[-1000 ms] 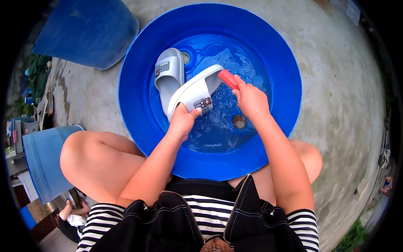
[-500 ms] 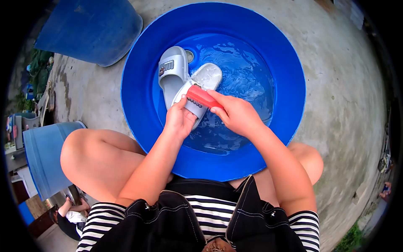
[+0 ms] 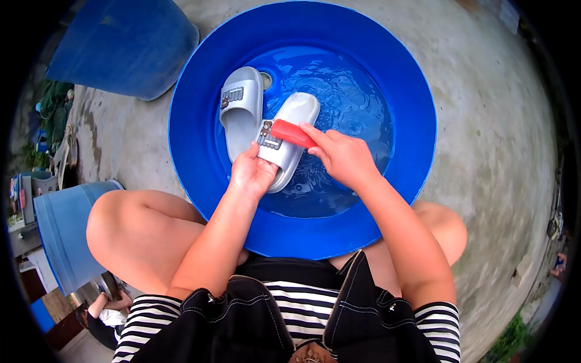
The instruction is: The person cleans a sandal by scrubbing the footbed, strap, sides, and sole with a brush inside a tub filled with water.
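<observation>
A round blue tub (image 3: 315, 237) holds shallow water. My left hand (image 3: 252, 174) grips a grey slipper (image 3: 293, 109) by its strap, near the open end, with its fingers partly under the strap. Closed around a red brush (image 3: 293, 134) is my right hand (image 3: 343, 156); the brush lies against the strap of that slipper, beside a small bear figure. The brush's bristles are hidden beneath it. Another grey slipper (image 3: 243, 115) rests in the tub on the left, close by a round drain fitting (image 3: 265, 80).
A large dark blue barrel (image 3: 124, 45) lies at the upper left on the concrete floor (image 3: 484, 151). A lighter blue bucket (image 3: 75, 230) is beside my left knee. Part of another person (image 3: 109, 311) shows at the lower left.
The held slipper has turned more upright, and its toe has come down. The red brush has moved from its far end, down and left, onto the strap. The brown round thing in the water no longer shows.
</observation>
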### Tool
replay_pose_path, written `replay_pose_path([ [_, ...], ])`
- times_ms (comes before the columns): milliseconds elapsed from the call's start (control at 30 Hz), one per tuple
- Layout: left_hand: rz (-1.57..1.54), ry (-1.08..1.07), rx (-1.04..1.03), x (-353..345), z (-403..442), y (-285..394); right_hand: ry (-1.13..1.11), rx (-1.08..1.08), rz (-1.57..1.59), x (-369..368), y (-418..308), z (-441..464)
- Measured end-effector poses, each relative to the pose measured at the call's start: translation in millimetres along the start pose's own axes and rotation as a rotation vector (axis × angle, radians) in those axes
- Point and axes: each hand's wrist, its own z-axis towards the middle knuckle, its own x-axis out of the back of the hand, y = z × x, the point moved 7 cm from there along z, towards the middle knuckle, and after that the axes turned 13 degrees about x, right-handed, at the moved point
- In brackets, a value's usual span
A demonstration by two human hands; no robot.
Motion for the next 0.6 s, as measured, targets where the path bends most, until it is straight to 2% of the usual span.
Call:
replay_pose_path([
  [100, -0.095, -0.014, 0.048, 0, 0, -2, 0.091, -0.163, -0.065, 12, 35, 2],
  [167, -0.108, -0.031, 0.046, -2, -2, -1, 0.151, 0.017, 0.078, 19, 20, 7],
  [267, -0.152, -0.035, 0.094, 8, 5, 7, 0.009, 0.269, 0.141, 16, -24, 8],
  [300, -0.179, -0.023, 0.149, 5, 2, 4, 0.004, 0.265, 0.145, 10, -23, 8],
  [400, -0.144, -0.022, 0.122, -3, -6, -6, 0.133, 0.014, -0.031, 14, 7, 8],
  [500, -0.106, -0.023, 0.104, 8, 1, 0, 0.202, 0.099, 0.059, 28, 4, 11],
  [567, -0.317, -0.431, 0.379, 23, 26, 8, 0.147, 0.318, 0.142, 25, -24, 12],
  [600, 0.004, 0.127, 0.103, -15, -23, -2, 0.108, 0.326, 0.102, 20, -32, 9],
])
